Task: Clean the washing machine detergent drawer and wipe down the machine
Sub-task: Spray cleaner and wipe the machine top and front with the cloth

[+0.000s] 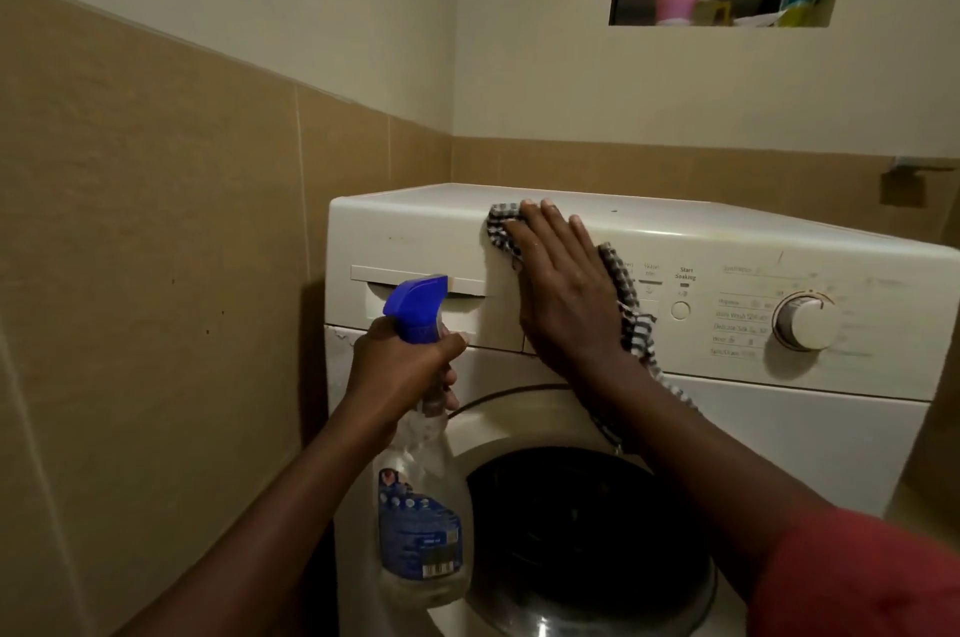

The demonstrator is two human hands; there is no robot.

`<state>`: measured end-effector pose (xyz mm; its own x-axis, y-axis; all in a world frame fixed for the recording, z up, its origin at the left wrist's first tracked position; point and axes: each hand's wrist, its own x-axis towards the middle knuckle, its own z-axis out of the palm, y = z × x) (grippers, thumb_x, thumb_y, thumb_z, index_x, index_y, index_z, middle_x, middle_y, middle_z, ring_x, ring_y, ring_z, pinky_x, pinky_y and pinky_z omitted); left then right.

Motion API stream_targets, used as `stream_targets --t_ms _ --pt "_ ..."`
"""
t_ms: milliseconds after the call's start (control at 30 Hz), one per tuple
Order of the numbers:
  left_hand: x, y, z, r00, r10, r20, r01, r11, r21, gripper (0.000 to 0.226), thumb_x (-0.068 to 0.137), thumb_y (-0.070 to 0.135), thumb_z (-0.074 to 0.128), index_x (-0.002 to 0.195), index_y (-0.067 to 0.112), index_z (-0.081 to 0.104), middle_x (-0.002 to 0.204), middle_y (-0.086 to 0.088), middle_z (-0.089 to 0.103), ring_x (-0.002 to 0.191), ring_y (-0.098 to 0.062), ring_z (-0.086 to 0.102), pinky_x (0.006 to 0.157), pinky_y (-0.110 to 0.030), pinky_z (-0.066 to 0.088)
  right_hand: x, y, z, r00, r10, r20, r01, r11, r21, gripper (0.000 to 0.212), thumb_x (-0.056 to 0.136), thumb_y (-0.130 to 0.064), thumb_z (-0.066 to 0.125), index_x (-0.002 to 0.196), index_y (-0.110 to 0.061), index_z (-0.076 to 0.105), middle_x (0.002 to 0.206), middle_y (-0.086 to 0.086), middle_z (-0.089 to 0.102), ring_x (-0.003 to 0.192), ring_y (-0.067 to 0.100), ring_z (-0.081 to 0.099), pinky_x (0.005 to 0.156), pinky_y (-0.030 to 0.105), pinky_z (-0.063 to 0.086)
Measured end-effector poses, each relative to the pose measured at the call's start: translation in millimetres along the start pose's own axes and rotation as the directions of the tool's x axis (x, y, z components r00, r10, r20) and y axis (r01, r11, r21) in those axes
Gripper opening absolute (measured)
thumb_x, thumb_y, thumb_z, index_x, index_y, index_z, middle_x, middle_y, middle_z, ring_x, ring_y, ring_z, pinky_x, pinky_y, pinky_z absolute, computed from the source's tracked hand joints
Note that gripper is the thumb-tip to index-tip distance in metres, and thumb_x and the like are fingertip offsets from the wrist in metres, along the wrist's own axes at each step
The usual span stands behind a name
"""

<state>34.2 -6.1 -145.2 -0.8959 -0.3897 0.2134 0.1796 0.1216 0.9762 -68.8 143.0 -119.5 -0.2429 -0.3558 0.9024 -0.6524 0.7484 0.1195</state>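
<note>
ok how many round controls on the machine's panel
2: a small button under the Start Soaking label and a large dial right of it. The right hand and checked cloth may hide others.

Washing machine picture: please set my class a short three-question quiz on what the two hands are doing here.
1. True or false: the right hand presses a cloth with straight fingers against the machine.
2. What does the left hand grip? A) a brush B) a spray bottle C) a sponge
3. In one word, what colour is the spray head?

Key: 1 true; 2 B; 3 blue.
</note>
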Motion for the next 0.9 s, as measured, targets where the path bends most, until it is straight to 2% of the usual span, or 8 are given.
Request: stream_targets --t_ms 133,233,333,467,567,700,800,900 --pt "2.4 1.8 -6.3 0.999 0.020 -0.030 -0.020 1.000 -0.006 0.018 0.087 0.017 0.073 0.098 0.006 0.062 0.066 -0.014 0.065 0.046 -0.022 0.064 0.046 -0.029 0.054 -12.6 -8.4 16.1 0.977 -0.200 0.077 0.198 0.980 0.025 0.052 0.092 -0.005 0.047 0.143 -0.008 0.045 0.152 0.013 0.039 0.145 0.025 0.030 0.120 0.040 0.024" --pt "-2.3 1.8 -14.9 1.000 -0.021 -0.024 0.020 0.999 -0.036 0.015 0.088 0.014 0.072 0.096 0.004 0.063 0.063 -0.014 0.063 0.046 -0.024 0.063 0.043 -0.028 0.053 -43.0 -0.5 17.0 0.878 -0.421 0.227 0.427 0.904 0.021 0.056 0.086 -0.005 0.046 0.142 -0.008 0.047 0.151 0.011 0.041 0.144 0.025 0.031 0.119 0.040 0.024" --pt "-7.9 0.2 -22.8 0.999 -0.043 -0.025 0.043 0.999 -0.031 0.013 0.088 0.012 0.072 0.091 0.004 0.063 0.061 -0.013 0.062 0.044 -0.023 0.061 0.040 -0.026 0.049 -24.2 4.4 7.2 0.803 -0.520 0.291 0.543 0.840 0.000 0.054 0.083 -0.009 0.038 0.135 -0.010 0.056 0.142 0.009 0.053 0.139 0.025 0.042 0.118 0.040 0.026" --pt "-10.7 -10.0 -33.7 0.998 -0.064 -0.019 0.063 0.998 -0.019 0.014 0.087 0.013 0.072 0.090 0.004 0.062 0.061 -0.011 0.064 0.044 -0.021 0.062 0.049 -0.031 0.053 -1.7 9.4 -5.8 0.880 -0.463 0.111 0.454 0.886 0.097 0.045 0.087 0.001 0.040 0.125 -0.004 0.063 0.135 0.015 0.058 0.128 0.029 0.053 0.107 0.045 0.044" --pt "-7.7 -16.7 -40.5 0.996 -0.082 -0.025 0.082 0.996 -0.020 0.016 0.086 0.014 0.074 0.094 0.004 0.063 0.062 -0.010 0.065 0.046 -0.022 0.063 0.053 -0.034 0.056 19.6 14.9 -4.9 0.928 -0.372 0.012 0.370 0.925 0.085 0.041 0.086 0.011 0.048 0.120 -0.003 0.067 0.131 0.015 0.061 0.128 0.031 0.053 0.107 0.045 0.043" --pt "-3.9 -22.1 -41.5 0.995 -0.099 -0.010 0.099 0.995 -0.018 0.016 0.086 0.014 0.074 0.095 0.005 0.064 0.062 -0.010 0.065 0.046 -0.022 0.063 0.054 -0.034 0.057 54.5 3.1 1.0 0.991 -0.122 -0.055 0.125 0.991 0.049 0.039 0.087 0.009 0.048 0.119 -0.002 0.066 0.126 0.017 0.064 0.124 0.033 0.055 0.107 0.044 0.043" --pt "-2.1 -24.4 -38.3 0.995 -0.102 -0.006 0.102 0.995 -0.015 0.018 0.086 0.013 0.074 0.097 0.004 0.064 0.065 -0.011 0.065 0.046 -0.021 0.063 0.047 -0.029 0.055 18.0 -5.3 7.6 0.973 -0.228 0.018 0.227 0.973 0.048 0.041 0.091 0.001 0.044 0.128 -0.002 0.061 0.132 0.018 0.060 0.127 0.031 0.054 0.109 0.046 0.042" --pt "-2.2 -22.4 -36.4 0.996 -0.089 0.000 0.088 0.995 -0.045 0.013 0.087 0.012 0.073 0.092 0.006 0.063 0.061 -0.009 0.064 0.046 -0.020 0.063 0.046 -0.029 0.054 -16.6 -13.0 13.2 0.891 -0.421 0.169 0.416 0.907 0.070 0.048 0.089 -0.004 0.039 0.133 -0.006 0.058 0.140 0.014 0.054 0.134 0.028 0.048 0.111 0.044 0.039"
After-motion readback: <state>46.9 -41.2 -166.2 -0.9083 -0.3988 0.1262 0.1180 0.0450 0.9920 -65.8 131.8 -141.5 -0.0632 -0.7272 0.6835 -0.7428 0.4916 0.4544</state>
